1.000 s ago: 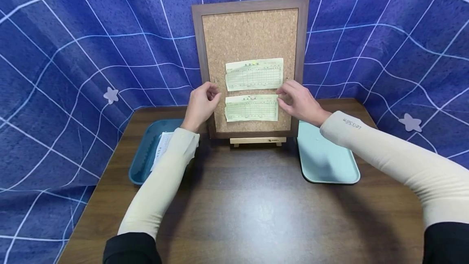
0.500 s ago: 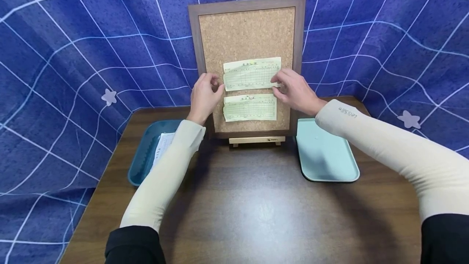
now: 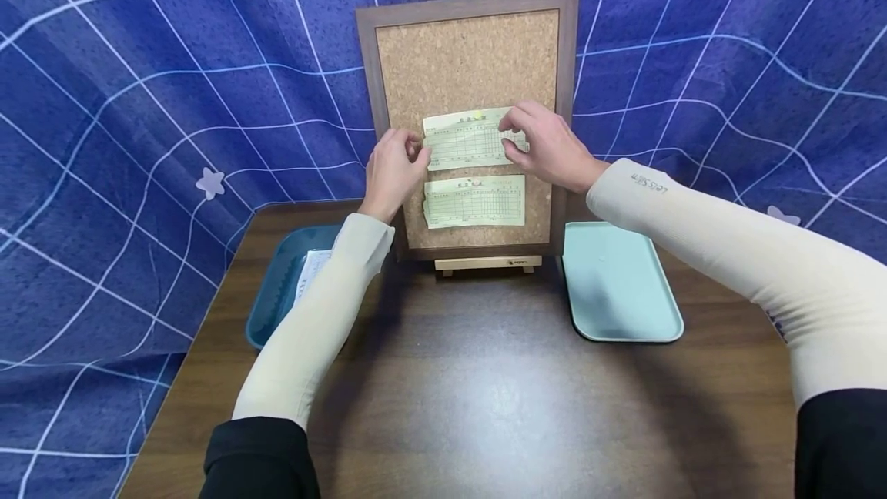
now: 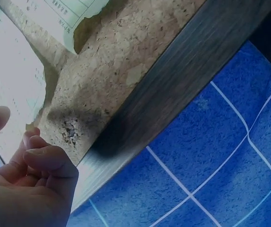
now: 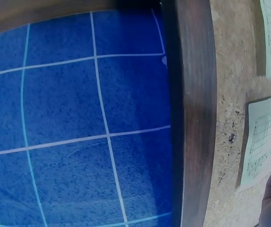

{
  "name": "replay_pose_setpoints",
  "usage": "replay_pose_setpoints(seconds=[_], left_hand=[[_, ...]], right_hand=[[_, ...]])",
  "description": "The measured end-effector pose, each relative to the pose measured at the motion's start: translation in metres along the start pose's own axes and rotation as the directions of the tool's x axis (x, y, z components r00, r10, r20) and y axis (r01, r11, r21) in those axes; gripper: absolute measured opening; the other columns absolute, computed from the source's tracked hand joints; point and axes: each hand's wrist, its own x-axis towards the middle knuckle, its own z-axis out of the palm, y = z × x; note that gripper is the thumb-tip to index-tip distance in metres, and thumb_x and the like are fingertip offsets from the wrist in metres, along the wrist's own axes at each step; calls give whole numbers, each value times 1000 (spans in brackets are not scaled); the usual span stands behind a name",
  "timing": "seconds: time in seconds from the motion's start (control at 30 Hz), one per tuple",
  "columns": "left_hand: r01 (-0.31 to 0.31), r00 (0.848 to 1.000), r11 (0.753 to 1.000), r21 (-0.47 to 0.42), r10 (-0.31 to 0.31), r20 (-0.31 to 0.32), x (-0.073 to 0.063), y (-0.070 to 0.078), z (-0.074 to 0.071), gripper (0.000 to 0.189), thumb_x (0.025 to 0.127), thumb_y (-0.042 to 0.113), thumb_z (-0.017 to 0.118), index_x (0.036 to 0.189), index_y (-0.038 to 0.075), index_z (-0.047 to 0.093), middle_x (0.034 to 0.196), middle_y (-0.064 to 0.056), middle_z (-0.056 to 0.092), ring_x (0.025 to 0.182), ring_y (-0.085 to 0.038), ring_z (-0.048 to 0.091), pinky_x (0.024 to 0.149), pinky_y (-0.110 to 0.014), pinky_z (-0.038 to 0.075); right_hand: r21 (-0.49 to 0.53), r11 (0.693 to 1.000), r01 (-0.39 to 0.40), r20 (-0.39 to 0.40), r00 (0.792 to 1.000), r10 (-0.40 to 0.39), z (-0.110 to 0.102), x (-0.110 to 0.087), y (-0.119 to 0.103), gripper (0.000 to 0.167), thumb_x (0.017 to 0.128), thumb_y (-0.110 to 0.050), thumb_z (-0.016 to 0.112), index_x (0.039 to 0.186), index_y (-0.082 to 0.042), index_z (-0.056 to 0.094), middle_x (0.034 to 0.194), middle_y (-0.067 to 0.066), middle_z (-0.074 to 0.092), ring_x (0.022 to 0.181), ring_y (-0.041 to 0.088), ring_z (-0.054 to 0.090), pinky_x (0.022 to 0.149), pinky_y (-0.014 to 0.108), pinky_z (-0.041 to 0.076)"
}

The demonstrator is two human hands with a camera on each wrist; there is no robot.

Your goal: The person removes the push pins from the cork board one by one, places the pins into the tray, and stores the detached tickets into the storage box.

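Observation:
Two pale green printed receipt slips are on a cork board point(image 3: 471, 60). The upper slip point(image 3: 460, 146) has a small yellow spot at its top edge, and the lower slip point(image 3: 474, 210) a small pinkish one. My left hand point(image 3: 395, 172) is at the upper slip's left edge, thumb and fingers loosely bent. In the left wrist view a gap shows between the thumb and the curled fingers point(image 4: 45, 158), which are right by the slip's ragged corner. My right hand point(image 3: 547, 146) overlaps the upper slip's right part, thumb and forefinger spread apart. Neither hand visibly holds anything.
The brown-framed board leans on a small wooden easel point(image 3: 488, 262) at the table's back. Left stands a dark teal tray point(image 3: 266, 295) with white paper point(image 3: 315, 268) inside, partly behind my left sleeve. A light aqua tray point(image 3: 620, 283) lies on the right. Blue curtain point(image 3: 277, 60) hangs behind.
My right hand has moved up and left, from beside the lower slip to over the upper slip's right part. My left hand has risen slightly and moved right, toward the upper slip's left edge.

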Motion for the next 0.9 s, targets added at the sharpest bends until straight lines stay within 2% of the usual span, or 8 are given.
replay_pose_setpoints(seconds=[0.17, 0.37, 0.9], left_hand=[[-15, 1000, 1000, -12, 15, 0, 2, 2, 0, 26, 91, 30, 60, 105, 9, 63, 88, 0, 52, 79, -17, 50, 70, -33, 40], [10, 1000, 1000, -2, -10, 21, 5, 5, 1, 29, 91, 33, 58, 108, 9, 63, 90, 0, 52, 81, -16, 49, 73, -33, 41], [6, 1000, 1000, 4, -6, 2, 8, 11, 1, 25, 92, 30, 58, 106, 10, 61, 90, 1, 52, 81, -16, 49, 70, -33, 41]], right_hand=[[3, 1000, 7, -9, 1000, -7, 3, 7, 0, 13, 83, -2, 61, 95, 0, 60, 96, 9, 59, 91, 24, 54, 78, 37, 44], [13, 1000, 7, -26, 1000, -7, 7, 11, 2, 13, 81, 1, 62, 93, 1, 60, 93, 11, 60, 89, 25, 54, 79, 37, 44], [-35, 995, -95, 4, 995, 95, 15, 28, 1, 15, 82, -2, 60, 97, -1, 60, 97, 10, 57, 92, 24, 53, 79, 36, 43]])
